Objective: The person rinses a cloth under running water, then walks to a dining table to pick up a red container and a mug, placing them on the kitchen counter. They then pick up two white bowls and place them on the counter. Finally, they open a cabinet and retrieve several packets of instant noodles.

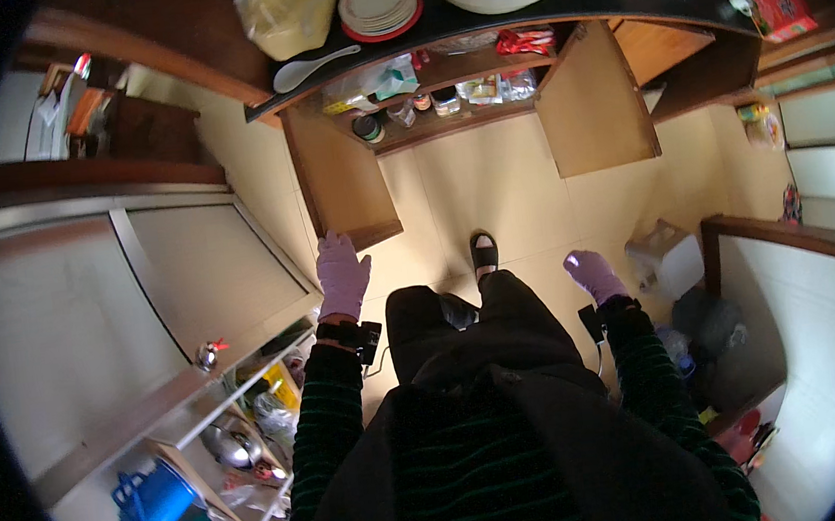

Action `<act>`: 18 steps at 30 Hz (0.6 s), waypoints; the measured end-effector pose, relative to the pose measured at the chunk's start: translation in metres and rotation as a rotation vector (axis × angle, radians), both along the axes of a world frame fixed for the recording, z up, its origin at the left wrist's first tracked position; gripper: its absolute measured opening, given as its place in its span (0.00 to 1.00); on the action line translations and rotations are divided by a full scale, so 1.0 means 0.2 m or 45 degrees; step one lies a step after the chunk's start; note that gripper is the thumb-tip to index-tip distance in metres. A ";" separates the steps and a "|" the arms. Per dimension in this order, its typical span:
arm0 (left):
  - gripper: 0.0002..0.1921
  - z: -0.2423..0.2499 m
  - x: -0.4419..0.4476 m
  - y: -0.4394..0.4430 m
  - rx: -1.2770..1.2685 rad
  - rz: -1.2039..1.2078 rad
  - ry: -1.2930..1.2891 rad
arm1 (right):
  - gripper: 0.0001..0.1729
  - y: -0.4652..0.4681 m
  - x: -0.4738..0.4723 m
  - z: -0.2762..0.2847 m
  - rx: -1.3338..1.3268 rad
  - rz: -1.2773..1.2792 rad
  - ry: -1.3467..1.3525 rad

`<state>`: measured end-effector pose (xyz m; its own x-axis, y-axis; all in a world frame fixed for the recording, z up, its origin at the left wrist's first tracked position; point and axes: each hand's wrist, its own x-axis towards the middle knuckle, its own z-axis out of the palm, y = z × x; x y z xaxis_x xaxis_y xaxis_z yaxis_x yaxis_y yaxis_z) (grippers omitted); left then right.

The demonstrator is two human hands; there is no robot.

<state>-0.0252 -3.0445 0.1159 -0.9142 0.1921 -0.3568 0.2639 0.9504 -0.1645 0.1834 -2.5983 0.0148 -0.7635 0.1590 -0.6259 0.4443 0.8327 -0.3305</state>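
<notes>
My left hand [341, 274], in a light purple glove, has its fingertips at the lower edge of the open left wooden cabinet door [342, 177]; whether it grips the edge I cannot tell. My right hand [589, 272], gloved alike, hangs over the floor at the right with its fingers curled, and nothing shows in it. Ahead, the right cabinet door [593, 104] also stands open. Between the doors, the lower shelf [413, 138] bears a dark-lidded jar [368, 129], a glass jar [446, 101] and packets. Red packaging [524, 41] lies on the shelf above.
On the black countertop [593, 6] stand stacked plates [379, 4], a white ladle [312, 69] and a large bowl [494, 3] of utensils. A frosted-panel door [213, 254] and a storage rack [213, 408] are at left. A pale plastic stool [666, 259] and a wood-edged partition [800, 242] stand right.
</notes>
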 end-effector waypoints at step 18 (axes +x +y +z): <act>0.27 -0.17 -0.86 0.42 0.208 -0.588 -0.479 | 0.16 -0.78 -0.17 0.16 -0.125 -0.783 0.127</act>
